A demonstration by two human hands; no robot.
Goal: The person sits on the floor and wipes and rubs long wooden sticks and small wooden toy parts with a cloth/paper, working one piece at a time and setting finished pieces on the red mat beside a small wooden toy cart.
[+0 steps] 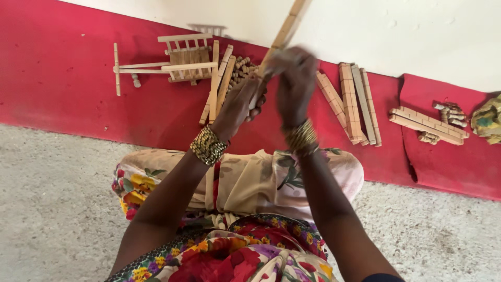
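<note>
Wooden stick (286, 28) is being held up in front of the person, slanting from the hands toward the top of the view, its upper end running out of the picture. It looks built of short light-coloured segments joined end to end.

Right hand (294, 83) is closing around the lower part of the stick, fingers curled over it. Left hand (241, 100) is sitting just beside and slightly below, fingers also bent at the stick's lower end; the picture is blurring here, so how firmly this hand is gripping cannot be told. Both wrists are wearing gold-coloured bangles.

Red cloth (62, 78) is lying along the foot of a pale wall and carrying the other pieces. A small wooden frame (180, 57) with slats is lying at the left. A pile of short pegs (241, 70) is resting just behind the left hand, with two long strips leaning beside it. A bundle of long wooden strips (355, 102) is lying to the right of the hands, well apart from a smaller bundle (425, 122) further right.

The person is sitting on a grey gritty floor (52, 209), lap covered in flowered fabric.
</note>
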